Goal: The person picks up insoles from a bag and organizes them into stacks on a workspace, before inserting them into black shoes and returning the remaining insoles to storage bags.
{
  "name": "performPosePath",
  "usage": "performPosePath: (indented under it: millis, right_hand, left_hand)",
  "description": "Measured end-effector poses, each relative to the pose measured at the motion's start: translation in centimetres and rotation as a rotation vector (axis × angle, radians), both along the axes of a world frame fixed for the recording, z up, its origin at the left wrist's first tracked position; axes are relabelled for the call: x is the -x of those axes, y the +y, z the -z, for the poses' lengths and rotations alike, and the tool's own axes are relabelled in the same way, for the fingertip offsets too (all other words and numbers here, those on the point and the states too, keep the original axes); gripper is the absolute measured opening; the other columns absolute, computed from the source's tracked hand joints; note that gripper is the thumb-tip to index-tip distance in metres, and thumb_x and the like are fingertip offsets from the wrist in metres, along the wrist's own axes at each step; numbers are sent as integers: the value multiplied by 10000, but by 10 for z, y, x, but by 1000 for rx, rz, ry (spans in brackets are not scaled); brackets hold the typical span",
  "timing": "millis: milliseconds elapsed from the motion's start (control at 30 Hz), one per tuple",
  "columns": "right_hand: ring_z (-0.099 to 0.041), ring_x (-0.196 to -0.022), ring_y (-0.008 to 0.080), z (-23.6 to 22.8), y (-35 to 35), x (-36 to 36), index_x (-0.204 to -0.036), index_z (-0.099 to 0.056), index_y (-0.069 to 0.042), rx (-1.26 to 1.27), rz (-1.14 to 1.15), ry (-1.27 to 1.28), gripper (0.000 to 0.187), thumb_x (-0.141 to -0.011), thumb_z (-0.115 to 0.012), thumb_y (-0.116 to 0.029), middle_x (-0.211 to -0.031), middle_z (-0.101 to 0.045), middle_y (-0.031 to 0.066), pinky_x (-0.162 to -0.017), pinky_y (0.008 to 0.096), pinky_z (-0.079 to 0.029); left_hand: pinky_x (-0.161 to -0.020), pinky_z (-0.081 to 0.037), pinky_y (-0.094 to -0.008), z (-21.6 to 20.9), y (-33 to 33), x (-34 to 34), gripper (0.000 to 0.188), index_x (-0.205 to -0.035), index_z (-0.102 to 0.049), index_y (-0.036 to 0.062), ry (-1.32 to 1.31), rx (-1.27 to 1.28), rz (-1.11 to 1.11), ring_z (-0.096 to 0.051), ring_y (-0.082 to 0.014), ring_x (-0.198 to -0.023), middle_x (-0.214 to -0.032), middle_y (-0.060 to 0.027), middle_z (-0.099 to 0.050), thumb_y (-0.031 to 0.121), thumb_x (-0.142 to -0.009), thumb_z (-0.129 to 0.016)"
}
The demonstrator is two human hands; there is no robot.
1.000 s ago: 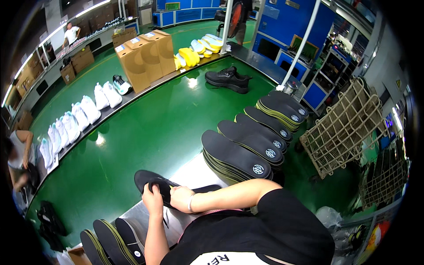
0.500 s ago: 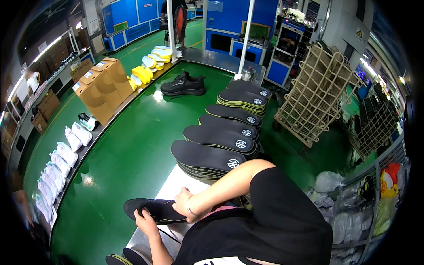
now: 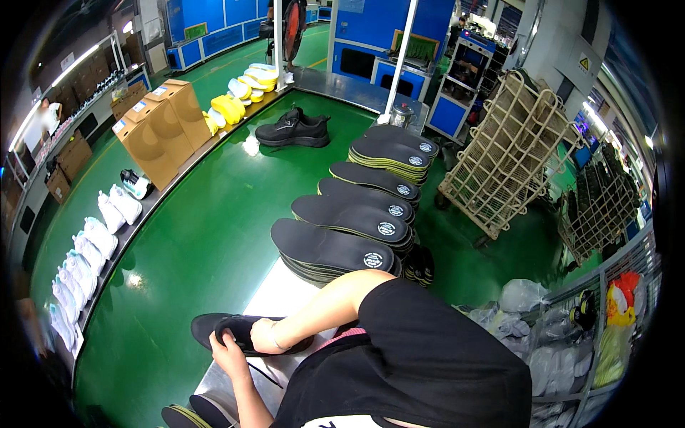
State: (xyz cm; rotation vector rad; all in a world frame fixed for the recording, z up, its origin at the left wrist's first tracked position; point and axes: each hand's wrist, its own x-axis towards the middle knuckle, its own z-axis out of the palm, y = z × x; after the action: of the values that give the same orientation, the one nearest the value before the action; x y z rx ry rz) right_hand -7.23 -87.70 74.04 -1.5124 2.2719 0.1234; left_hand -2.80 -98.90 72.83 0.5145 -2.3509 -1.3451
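Note:
A black shoe lies on its side of the pale work surface in front of me, its toe toward the left. My left hand is closed round the upper near the tongue, with the thumb at the opening. Into that opening reaches my right hand, which wears a bracelet; its fingers are hidden inside. A dark lace hangs by the shoe. Beyond my right forearm, stacks of black insoles with yellow-green edges run away from me. More insoles lie at the lower left.
A finished black shoe stands on the green surface. Along its left rim are white shoes, cardboard boxes and yellow-and-white soles. To the right stand a wire cart and a rack with plastic bags.
My right hand has moved left and deeper into the shoe's opening. The insole edge that showed along the shoe is no longer seen. My left hand keeps its hold on the upper.

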Motion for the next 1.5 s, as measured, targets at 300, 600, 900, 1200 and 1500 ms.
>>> performPosePath:
  millis: [300, 600, 900, 1200, 1500]
  right_hand:
    - [-554, -896, 240, 106, -42, 4, -930, -606, -84, -24, 4, -80, 277, -670, -543, -156, -939, -589, 91, -749, 352, -439]
    - [-544, -846, 247, -4, -33, 37, -860, -606, 4, -642, -323, -339, 299, -619, -537, -160, -900, -583, 157, -766, 353, -404]
    - [-583, -850, 200, 11, -18, 3, -866, -639, -94, -556, -175, 73, 213, -665, -586, -138, -902, -612, 68, -711, 281, -457]
    - [-567, -873, 241, -52, 12, 1, -917, -606, -42, -677, -200, -217, 293, -688, -484, -179, -918, -597, 115, -800, 504, -280]
    - [-521, -964, 295, -19, 11, 9, -995, -553, 18, -841, -226, -257, 363, -678, -431, -111, -958, -577, 137, -900, 595, -150]
  left_hand:
    - [-685, -424, -326, 11, -13, -10, 264, -945, -516, -12, -40, 45, -97, -573, -256, -755, -814, -166, -587, 204, -794, -488]
    - [-700, -417, -356, 2, 3, 2, 205, -891, -533, -4, 20, 17, -75, -542, -329, -784, -808, -175, -571, 159, -778, -481]
    - [-690, -415, -388, 9, 3, -10, 190, -880, -512, 27, -52, 120, -150, -530, -319, -788, -812, -155, -566, 187, -781, -490]
    - [-673, -412, -382, 11, 2, -7, 170, -864, -511, 27, 31, 88, -152, -529, -316, -758, -791, -149, -564, 174, -783, -489]
    - [-676, -413, -386, 11, 5, -5, 171, -863, -514, 28, 4, 60, -140, -530, -324, -764, -790, -157, -563, 175, -778, -493]
